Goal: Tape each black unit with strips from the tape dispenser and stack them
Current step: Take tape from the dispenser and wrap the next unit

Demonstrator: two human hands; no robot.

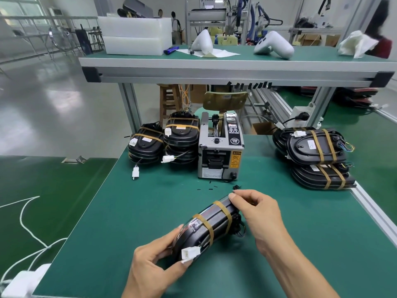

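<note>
Hands (pixel 150 263) (pixel 257 214) grip unit (pixel 206 229); dispenser (pixel 220 151) behind.

A green-topped counter (pixel 150 211) fills the foreground. Behind it stands a taller aluminium-framed bench (pixel 214 69) with a green top. Beneath the bench are a wooden stool (pixel 169 100) and a chair (pixel 223 102). To the left, a glossy grey floor (pixel 53 104) reflects light from windows (pixel 19 11).

I count one dispenser (pixel 220 147). Left of it stand two stacks (pixel 146 143) (pixel 182 138) of black units; right of it one stack (pixel 318 158). One unit (pixel 206 229), with two bands, is in my two hands (pixel 154 265) (pixel 260 214).
</note>
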